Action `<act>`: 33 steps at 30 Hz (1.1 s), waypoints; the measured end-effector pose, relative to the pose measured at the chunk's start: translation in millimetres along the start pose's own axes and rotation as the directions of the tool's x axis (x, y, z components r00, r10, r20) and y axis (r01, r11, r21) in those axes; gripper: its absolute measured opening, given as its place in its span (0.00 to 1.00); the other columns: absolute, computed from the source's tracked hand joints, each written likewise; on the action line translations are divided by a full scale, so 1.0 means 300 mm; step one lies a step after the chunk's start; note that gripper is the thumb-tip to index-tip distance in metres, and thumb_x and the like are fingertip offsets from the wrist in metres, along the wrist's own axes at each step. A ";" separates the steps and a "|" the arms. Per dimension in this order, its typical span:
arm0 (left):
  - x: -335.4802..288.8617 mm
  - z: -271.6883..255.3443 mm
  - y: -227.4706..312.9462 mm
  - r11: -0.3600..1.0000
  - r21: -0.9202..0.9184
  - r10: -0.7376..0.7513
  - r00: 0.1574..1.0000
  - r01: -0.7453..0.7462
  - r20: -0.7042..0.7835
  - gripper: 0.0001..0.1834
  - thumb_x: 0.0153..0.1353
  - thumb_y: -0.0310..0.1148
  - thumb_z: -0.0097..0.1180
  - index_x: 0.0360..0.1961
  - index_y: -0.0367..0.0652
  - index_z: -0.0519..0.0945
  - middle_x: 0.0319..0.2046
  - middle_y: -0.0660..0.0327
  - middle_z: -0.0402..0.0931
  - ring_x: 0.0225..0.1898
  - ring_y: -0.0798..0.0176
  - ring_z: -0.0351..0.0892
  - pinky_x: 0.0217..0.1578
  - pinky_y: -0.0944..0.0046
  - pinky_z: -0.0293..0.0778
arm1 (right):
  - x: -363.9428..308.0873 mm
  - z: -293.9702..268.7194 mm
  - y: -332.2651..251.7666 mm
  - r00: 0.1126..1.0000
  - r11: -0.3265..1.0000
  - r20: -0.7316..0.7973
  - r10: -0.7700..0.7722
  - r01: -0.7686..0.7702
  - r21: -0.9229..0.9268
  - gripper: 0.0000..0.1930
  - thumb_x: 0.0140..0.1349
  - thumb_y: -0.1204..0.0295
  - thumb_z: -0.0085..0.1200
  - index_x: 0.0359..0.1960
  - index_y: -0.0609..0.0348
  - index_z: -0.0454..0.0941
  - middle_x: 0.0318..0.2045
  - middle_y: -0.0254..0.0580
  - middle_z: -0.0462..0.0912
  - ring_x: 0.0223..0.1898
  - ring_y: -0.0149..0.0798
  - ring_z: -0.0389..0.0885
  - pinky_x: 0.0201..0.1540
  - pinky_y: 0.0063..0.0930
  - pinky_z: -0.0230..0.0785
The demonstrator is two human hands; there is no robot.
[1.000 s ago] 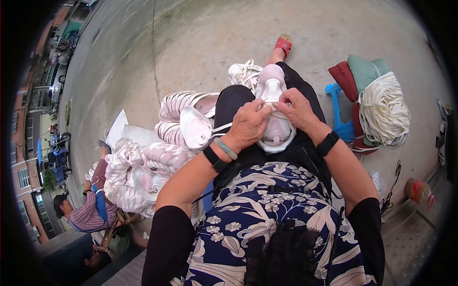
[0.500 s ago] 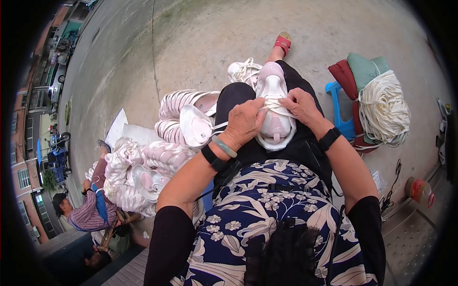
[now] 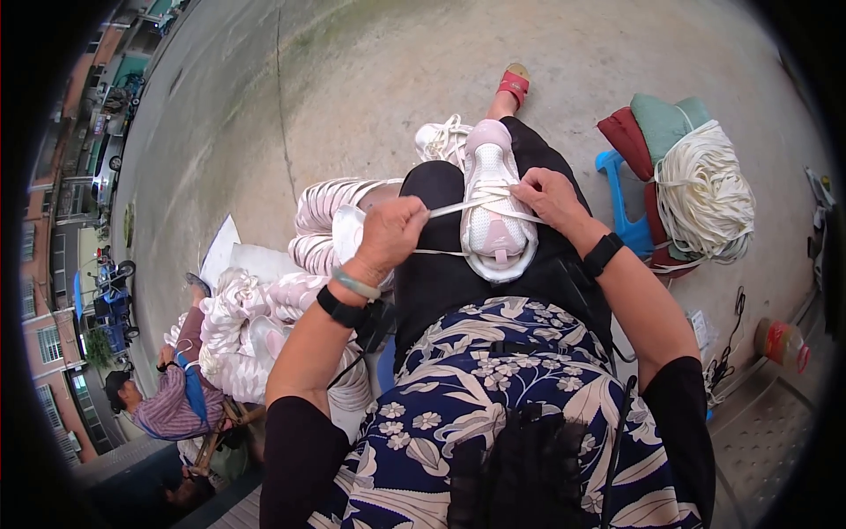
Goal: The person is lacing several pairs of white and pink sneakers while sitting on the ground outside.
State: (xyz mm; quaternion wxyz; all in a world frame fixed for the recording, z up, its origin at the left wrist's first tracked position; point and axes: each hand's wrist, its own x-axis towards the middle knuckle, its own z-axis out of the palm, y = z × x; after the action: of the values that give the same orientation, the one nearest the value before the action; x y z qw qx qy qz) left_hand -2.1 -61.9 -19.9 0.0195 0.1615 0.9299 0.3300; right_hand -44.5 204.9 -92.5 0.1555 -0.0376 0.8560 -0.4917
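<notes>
A white and pale pink shoe upper (image 3: 495,236) lies on my lap, its toe pointing away from me. My left hand (image 3: 388,231) is closed on a flat white shoelace (image 3: 449,211) and holds it stretched out to the left of the upper. At the upper's right edge, my right hand (image 3: 553,198) pinches the lace where it crosses the eyelets. Another stretch of lace runs below, from the upper toward my left wrist. Just beyond my left knee sits a second laced shoe (image 3: 441,141).
Bundled pink and white uppers (image 3: 233,335) are heaped at my left. On the right, a blue stool (image 3: 624,198) carries folded cloth and a thick hank of cream laces (image 3: 705,194). A plastic bottle (image 3: 782,345) stands at lower right. Another person (image 3: 172,404) sits at far left.
My left hand has moved left and toward me, away from the upper, drawing the lace out taut. The right hand stays at the upper's right edge.
</notes>
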 end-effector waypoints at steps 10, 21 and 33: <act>-0.030 -0.019 0.040 0.955 -0.243 -0.156 0.985 0.170 0.076 0.04 0.55 0.27 0.55 0.29 0.38 0.75 0.16 0.62 0.68 0.18 0.70 0.65 0.21 0.68 0.63 | -0.167 -0.059 -0.054 0.979 0.979 0.065 -0.194 0.198 -0.057 0.10 0.55 0.65 0.55 0.27 0.60 0.75 0.24 0.46 0.77 0.28 0.47 0.77 0.30 0.35 0.66; -0.039 -0.060 0.139 0.962 0.147 0.189 0.950 -0.230 0.248 0.03 0.51 0.29 0.55 0.27 0.42 0.76 0.18 0.54 0.73 0.21 0.51 0.75 0.21 0.58 0.68 | -0.138 -0.062 -0.038 0.912 0.916 -0.116 -0.394 0.379 -0.134 0.06 0.55 0.69 0.51 0.28 0.57 0.77 0.27 0.44 0.77 0.31 0.47 0.77 0.34 0.36 0.68; 0.019 -0.002 0.417 0.856 -0.111 0.486 0.716 -0.504 0.500 0.09 0.51 0.31 0.52 0.18 0.41 0.69 0.15 0.54 0.69 0.21 0.47 0.73 0.20 0.53 0.66 | -0.073 0.055 -0.216 0.865 0.566 0.197 -0.461 0.458 -0.686 0.07 0.44 0.70 0.53 0.26 0.55 0.77 0.31 0.41 0.73 0.38 0.40 0.71 0.38 0.38 0.54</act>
State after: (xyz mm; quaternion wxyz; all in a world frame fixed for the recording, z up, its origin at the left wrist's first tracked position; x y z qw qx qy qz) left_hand 28.4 31.0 58.4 0.1738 0.4860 0.8185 0.2523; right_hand -24.4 162.7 -39.8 -0.0066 -0.3147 0.9381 -0.1443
